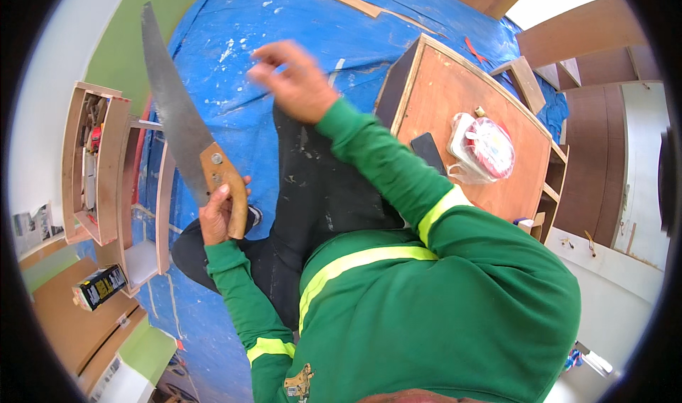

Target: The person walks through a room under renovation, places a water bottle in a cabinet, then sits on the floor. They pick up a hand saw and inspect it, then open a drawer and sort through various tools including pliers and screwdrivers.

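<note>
In my left hand (217,215) I grip a handsaw by its wooden handle (234,190), low on the left of the view, with its long grey blade (167,83) pointing up toward the top left. My right hand (291,80) is raised above my dark-trousered legs (305,176), right of the blade and apart from it. It is blurred, its fingers partly bent and apart, with nothing visible in it.
A wooden box (462,76) at my right carries a dark phone (426,151) and a bagged food container (483,151). Narrow wooden box frames (110,176) and a black carton (99,287) are on the left. Blue sheeting (234,19) covers the floor, with wood strips (352,0) at the top.
</note>
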{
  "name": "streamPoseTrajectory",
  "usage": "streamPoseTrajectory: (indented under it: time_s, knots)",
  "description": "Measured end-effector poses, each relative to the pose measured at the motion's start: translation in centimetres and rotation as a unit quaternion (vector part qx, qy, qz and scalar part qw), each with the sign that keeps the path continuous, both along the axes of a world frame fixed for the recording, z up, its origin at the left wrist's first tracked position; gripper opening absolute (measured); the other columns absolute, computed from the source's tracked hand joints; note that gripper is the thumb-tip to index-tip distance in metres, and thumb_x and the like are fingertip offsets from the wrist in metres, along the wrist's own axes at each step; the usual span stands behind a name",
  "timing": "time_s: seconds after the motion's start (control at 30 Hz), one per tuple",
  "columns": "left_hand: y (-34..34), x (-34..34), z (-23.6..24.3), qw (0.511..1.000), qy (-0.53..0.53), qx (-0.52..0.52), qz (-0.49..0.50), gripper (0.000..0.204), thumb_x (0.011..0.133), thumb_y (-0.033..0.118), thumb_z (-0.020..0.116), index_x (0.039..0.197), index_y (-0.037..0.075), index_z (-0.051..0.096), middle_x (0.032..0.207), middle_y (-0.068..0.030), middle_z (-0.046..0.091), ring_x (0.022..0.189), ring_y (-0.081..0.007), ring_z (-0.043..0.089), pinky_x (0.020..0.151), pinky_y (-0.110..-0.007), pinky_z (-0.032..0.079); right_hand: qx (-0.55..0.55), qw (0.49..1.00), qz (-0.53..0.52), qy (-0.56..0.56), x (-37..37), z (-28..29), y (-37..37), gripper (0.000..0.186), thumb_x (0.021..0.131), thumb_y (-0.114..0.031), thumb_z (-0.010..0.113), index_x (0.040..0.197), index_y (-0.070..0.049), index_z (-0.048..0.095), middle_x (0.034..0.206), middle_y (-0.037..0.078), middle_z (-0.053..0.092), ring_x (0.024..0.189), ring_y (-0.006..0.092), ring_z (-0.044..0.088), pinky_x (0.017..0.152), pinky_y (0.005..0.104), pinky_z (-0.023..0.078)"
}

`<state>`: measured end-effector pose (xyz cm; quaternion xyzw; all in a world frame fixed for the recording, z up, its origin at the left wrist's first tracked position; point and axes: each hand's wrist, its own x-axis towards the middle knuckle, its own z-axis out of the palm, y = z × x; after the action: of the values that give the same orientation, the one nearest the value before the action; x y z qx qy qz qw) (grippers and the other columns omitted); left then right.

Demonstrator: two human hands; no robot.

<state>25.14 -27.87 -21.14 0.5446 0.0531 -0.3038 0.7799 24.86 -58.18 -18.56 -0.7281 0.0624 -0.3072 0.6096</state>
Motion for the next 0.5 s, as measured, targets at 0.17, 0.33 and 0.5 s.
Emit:
streamPoseTrajectory:
  time_s: [0.17,0.33,0.5]
  knots:
    - [3.3,1.3,2.8,0.998,0.016,0.023,-0.053,0.050,0.095,0.012,0.068,0.132,-0.018,0.054,0.122,-0.0260,0.068,0.106,-0.0369,0.073,0.090,-0.042,0.063,-0.267,0.910,-0.222,0.225,-10.0,-5.3,-16.7,0.049,0.100,-0.040,0.068,0.128,0.000,0.065,0.117,0.022,0.068,0.112,0.0348,0.066,0.097,0.0463,0.054]
    - [3.5,2.2,5.4,0.990,-0.076,0.051,-0.108,0.059,0.090,0.008,0.067,0.143,-0.008,0.049,0.121,-0.0228,0.066,0.113,-0.0353,0.071,0.089,-0.042,0.063,-0.307,0.717,-0.199,0.593,-20.5,-10.9,-20.1,0.076,0.102,-0.056,0.056,0.146,0.006,0.050,0.154,0.029,0.045,0.141,0.0441,0.046,0.113,0.0535,0.041]
    - [3.2,2.9,3.9,0.989,-0.038,0.074,-0.122,0.060,0.088,0.008,0.069,0.141,-0.010,0.050,0.123,-0.0234,0.066,0.112,-0.0361,0.071,0.090,-0.043,0.063,-0.297,0.687,-0.256,0.612,-22.8,-15.7,-19.8,0.087,0.103,-0.062,0.047,0.159,0.003,0.032,0.169,0.024,0.025,0.156,0.0401,0.025,0.121,0.0618,0.028]
